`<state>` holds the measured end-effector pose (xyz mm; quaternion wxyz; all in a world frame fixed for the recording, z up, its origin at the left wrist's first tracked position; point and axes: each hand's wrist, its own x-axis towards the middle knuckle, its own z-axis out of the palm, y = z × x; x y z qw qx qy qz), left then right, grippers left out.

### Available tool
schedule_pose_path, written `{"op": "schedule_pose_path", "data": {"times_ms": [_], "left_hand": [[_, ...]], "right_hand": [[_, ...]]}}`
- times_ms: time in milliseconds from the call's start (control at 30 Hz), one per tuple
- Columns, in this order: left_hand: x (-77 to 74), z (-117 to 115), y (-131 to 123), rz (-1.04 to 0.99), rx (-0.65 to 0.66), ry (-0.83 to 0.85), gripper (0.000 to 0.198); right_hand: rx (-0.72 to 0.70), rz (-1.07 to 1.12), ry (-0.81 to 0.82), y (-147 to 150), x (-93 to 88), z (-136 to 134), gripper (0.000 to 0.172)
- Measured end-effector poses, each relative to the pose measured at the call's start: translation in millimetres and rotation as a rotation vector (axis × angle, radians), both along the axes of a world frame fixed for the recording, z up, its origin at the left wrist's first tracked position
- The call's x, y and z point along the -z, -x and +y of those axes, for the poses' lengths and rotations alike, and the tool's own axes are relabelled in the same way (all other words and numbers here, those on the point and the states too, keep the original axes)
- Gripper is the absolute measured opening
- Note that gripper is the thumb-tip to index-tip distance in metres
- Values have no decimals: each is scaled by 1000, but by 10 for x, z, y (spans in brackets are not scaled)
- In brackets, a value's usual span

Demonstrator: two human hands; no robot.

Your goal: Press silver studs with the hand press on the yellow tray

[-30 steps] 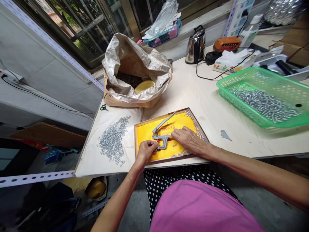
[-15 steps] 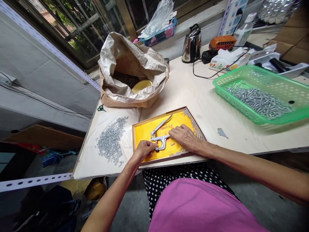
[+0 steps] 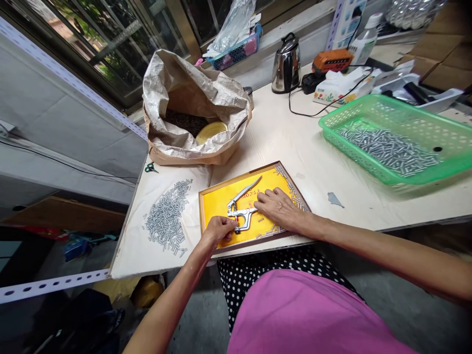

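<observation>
We see the silver metal hand pliers [image 3: 241,212] lying on the yellow bottom of the shallow brown-edged tray [image 3: 216,201], at the near edge of the table. Our left hand [image 3: 218,229] has its thumb and forefinger brought together at the mouth of the tool; whether they pinch some small piece, we cannot tell. Our right hand [image 3: 280,209] curls its fingers over the end of the lower handle. We judge the step is one of placing or adjusting at the mouth, and any squeeze calls for fingertips kept clear. The tool looks shiny, its upper handle raised, with a spring (and a little red part) near the mouth. Small silver metal tubes [image 3: 167,219] are heaped left of the tray.
</observation>
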<state>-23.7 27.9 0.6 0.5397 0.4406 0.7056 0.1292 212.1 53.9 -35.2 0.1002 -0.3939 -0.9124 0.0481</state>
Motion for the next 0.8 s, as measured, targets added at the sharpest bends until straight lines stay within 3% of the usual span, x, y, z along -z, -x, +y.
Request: {"op": "schedule_pose_path", "data": {"times_ms": [67,167,267,433,700,800], "left_hand": [[-7,0,1,-4,7,-1,44],[-13,-1,6,11,11,-1,43],[-14,-12,11,15,8,-11,44],[-32,-33,-9,12,-4,-30,47],[-41,-32,-20,43,6,-13,48],[-14,-98,6,172,48,-86,43]], "right_hand": [[-6,43,15,-40,-33,64,25],[-12,82,23,-89,-90,226,61],[-33,19,67,-101,-121,417,80],[-75,-28,108,-80,-118,588,82],[-54,-55,114,-65,-135,562,76],[-40,-72,125,-61,-169,534,70]]}}
